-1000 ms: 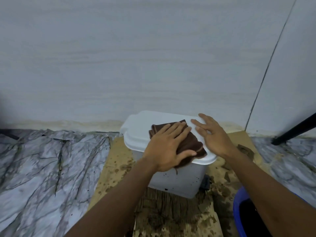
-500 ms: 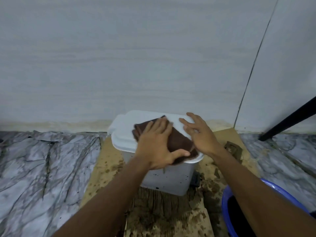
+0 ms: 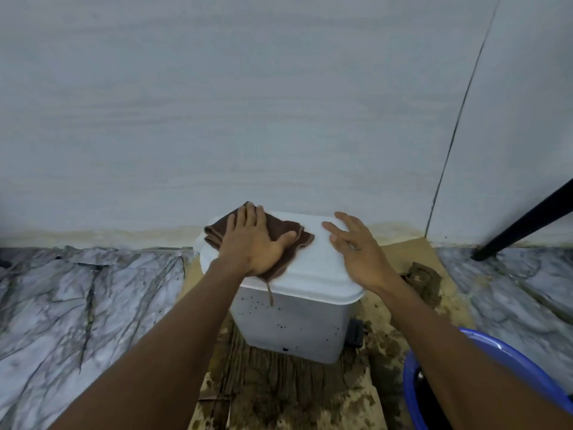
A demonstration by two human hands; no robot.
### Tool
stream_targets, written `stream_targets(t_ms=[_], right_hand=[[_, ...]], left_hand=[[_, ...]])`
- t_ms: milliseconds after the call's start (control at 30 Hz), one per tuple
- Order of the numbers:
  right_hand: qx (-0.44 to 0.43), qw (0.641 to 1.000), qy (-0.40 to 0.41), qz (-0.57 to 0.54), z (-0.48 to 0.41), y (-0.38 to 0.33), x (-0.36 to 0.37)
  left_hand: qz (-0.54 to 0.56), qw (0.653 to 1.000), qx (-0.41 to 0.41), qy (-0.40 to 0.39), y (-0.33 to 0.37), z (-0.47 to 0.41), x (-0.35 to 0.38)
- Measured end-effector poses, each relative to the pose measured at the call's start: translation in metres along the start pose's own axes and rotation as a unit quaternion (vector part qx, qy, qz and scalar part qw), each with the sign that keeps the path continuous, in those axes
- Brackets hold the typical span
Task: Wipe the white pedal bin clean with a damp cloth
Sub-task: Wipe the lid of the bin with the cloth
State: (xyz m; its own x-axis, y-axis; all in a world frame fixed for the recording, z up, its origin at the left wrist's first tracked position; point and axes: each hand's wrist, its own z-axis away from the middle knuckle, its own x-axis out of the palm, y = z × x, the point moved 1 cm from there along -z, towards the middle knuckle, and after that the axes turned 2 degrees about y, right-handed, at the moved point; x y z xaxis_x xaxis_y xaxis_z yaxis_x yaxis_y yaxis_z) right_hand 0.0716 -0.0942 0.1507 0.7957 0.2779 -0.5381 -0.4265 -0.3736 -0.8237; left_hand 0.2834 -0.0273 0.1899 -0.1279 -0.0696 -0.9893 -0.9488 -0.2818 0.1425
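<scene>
Two grips are at the white bin point(image 3: 294, 318): the left grip point(image 3: 252, 243), spread flat, presses a brown cloth point(image 3: 276, 225) on the lid point(image 3: 316, 268), and the right grip point(image 3: 356, 246) is open, holding nothing.

Pale grey wall point(image 3: 279, 103) is meeting marble-patterned floor point(image 3: 77, 305); stained cardboard point(image 3: 279, 395) is lying on it; 1 black leg point(image 3: 527, 223) is slanting at right.

Left hand point(image 3: 254, 243) flat on brown cloth point(image 3: 279, 226) atop white pedal bin point(image 3: 294, 321), right hand point(image 3: 359, 252) loose-fingered near the cloth.
</scene>
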Motion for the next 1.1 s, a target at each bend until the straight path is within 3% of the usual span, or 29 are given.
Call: stream_targets(t_ms=[167,333,433,500,667,867,1100], right_hand=[[-0.002,1.0,0.019,0.003,0.001,-0.001,-0.005],[-0.006,0.999,0.008,0.043,0.007,-0.01,-0.003],[-0.053,0.993,0.03,0.097,0.014,-0.023,-0.002],[-0.091,0.988,0.002,0.128,0.024,-0.033,0.004],[-0.175,0.939,-0.023,0.294,0.039,-0.023,0.014],[-0.152,0.961,-0.032,0.228,-0.019,-0.007,-0.01],[-0.145,0.973,0.081,0.163,-0.07,0.013,-0.016]], left_hand=[[0.007,0.991,0.128,0.031,0.057,0.034,0.018],[0.028,0.962,0.255,0.097,0.016,0.067,0.029],[0.04,0.968,0.221,0.115,-0.014,0.06,0.023],[0.039,0.975,0.189,0.114,-0.021,0.051,0.018],[0.073,0.971,0.134,0.186,-0.018,0.03,0.017],[0.086,0.948,0.109,0.285,-0.014,0.001,0.03],[0.065,0.92,0.169,0.349,-0.02,-0.036,0.083]])
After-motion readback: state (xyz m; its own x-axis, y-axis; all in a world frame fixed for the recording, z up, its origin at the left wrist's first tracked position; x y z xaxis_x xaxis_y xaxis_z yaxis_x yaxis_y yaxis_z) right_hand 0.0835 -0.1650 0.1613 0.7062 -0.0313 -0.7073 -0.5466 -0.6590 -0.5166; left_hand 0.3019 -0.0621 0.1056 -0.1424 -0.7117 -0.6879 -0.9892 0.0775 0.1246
